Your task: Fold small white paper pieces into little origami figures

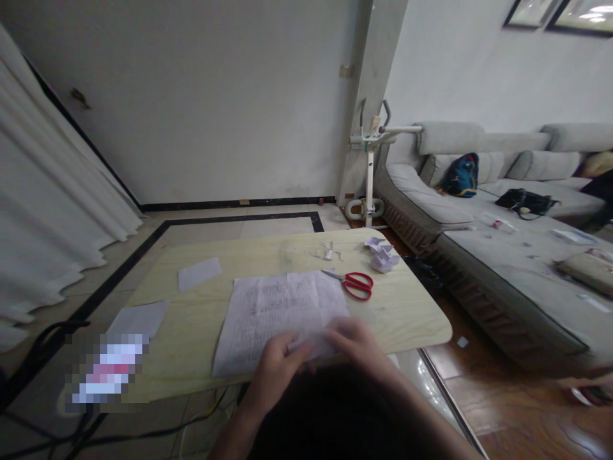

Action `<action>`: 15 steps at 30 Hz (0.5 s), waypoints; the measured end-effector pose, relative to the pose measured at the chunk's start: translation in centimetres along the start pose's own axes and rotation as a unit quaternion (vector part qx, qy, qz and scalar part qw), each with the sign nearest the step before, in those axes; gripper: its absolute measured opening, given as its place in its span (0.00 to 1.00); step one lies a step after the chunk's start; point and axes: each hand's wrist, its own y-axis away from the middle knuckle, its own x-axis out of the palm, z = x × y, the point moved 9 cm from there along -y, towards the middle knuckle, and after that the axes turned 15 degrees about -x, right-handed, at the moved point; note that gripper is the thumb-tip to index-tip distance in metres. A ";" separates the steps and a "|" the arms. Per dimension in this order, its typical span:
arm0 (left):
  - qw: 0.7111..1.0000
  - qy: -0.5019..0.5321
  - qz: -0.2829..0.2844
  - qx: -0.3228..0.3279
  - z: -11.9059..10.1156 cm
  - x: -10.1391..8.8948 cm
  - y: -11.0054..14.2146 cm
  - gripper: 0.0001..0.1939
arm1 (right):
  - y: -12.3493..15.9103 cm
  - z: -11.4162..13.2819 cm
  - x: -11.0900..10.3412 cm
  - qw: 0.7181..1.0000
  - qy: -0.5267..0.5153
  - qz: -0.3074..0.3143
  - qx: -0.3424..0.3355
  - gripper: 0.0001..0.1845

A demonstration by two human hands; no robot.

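A creased sheet of printed paper (272,300) lies on the light wooden table. At its near edge, my left hand (280,361) pinches a pale piece of paper (320,340) between thumb and fingers. My right hand (357,342), smeared by motion, has its fingers closed on the other side of that piece. Whether the piece is separate from the printed sheet cannot be made out. Scissors with red handles (358,285) rest by the sheet's upper right corner, their blades pointing left over it.
Crumpled paper (383,255) sits at the table's far right, and paper scraps (328,252) lie left of it. Two blank papers (199,273) are on the left side, near a blurred-out bright object (110,368). A grey sofa (507,255) stands right of the table (407,313).
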 end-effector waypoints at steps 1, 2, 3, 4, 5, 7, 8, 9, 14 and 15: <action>1.000 0.011 0.007 -0.005 0.3 0.1 -0.2 0.15 | 0.0 0.1 0.2 1.000 -0.005 0.021 -0.004 0.20; 1.000 0.028 0.008 -0.013 0.7 0.1 -0.5 0.15 | 0.1 0.1 0.4 0.999 -0.009 0.033 -0.008 0.19; 0.998 0.054 0.002 -0.023 1.1 0.0 -0.8 0.16 | 0.1 0.0 0.4 0.999 -0.010 0.029 -0.009 0.19; 0.996 0.083 -0.003 -0.035 1.5 -0.2 -1.0 0.17 | 0.1 -0.3 0.2 1.000 -0.013 0.009 -0.005 0.19; 0.993 0.106 -0.004 -0.042 1.7 -0.3 -1.2 0.18 | 0.2 -0.7 0.0 1.000 -0.017 -0.017 0.003 0.20; 0.991 0.126 -0.003 -0.040 1.7 -0.5 -1.2 0.19 | 0.4 -1.7 -0.3 0.997 -0.032 -0.064 0.019 0.21; 0.993 0.118 -0.007 -0.029 1.3 -0.6 -1.1 0.18 | 0.4 -2.0 -0.3 0.996 -0.038 -0.076 0.023 0.22; 0.995 0.101 -0.015 -0.013 0.9 -0.8 -0.9 0.18 | 0.4 -2.1 -0.2 0.996 -0.042 -0.081 0.022 0.22; 0.995 0.053 -0.076 0.049 -1.0 -2.0 0.3 0.17 | 0.2 -1.3 0.2 0.997 -0.053 -0.059 0.009 0.21; 0.994 0.056 -0.081 0.053 -1.2 -2.0 0.5 0.18 | 0.2 -1.2 0.2 0.997 -0.054 -0.056 0.009 0.21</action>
